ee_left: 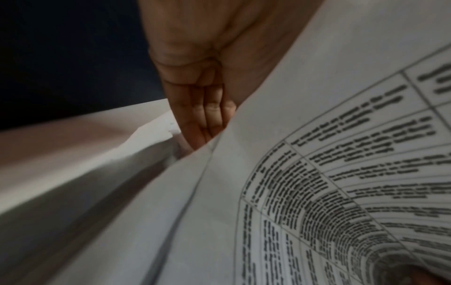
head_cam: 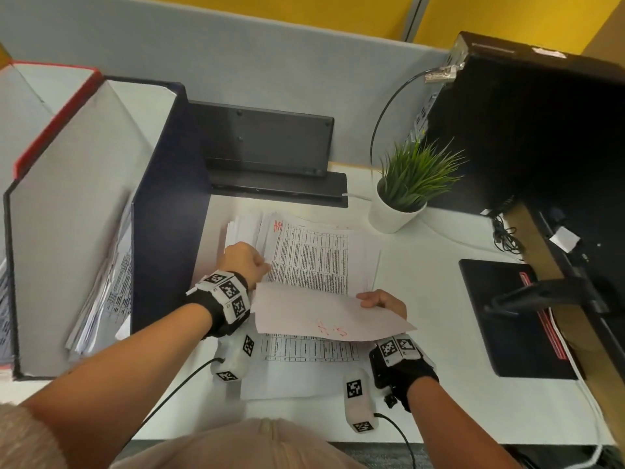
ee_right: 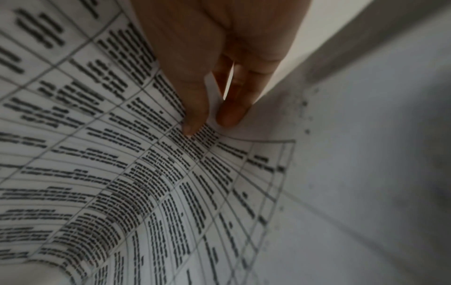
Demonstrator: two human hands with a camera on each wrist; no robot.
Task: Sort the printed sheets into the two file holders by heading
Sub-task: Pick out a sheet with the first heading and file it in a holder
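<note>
A stack of printed sheets (head_cam: 314,262) lies mid-desk, its top page headed in red ink. Above its near end a lifted sheet (head_cam: 324,316) shows its blank back with red writing. My left hand (head_cam: 247,258) holds that sheet's left edge; in the left wrist view the fingers (ee_left: 202,108) run straight behind the sheet (ee_left: 317,173) and the thumb is hidden. My right hand (head_cam: 382,301) pinches the right edge, thumb and forefinger (ee_right: 209,123) closed on the sheet (ee_right: 122,173). The navy file holder (head_cam: 162,198) at the left contains sheets (head_cam: 108,292). The red file holder (head_cam: 50,106) stands beyond it.
A potted plant (head_cam: 406,187) stands right of the stack. A black computer tower (head_cam: 524,130) fills the far right, with a black pad (head_cam: 507,316) in front of it. A black device (head_cam: 267,143) sits behind the stack. Another printed sheet (head_cam: 304,367) lies near the desk's front edge.
</note>
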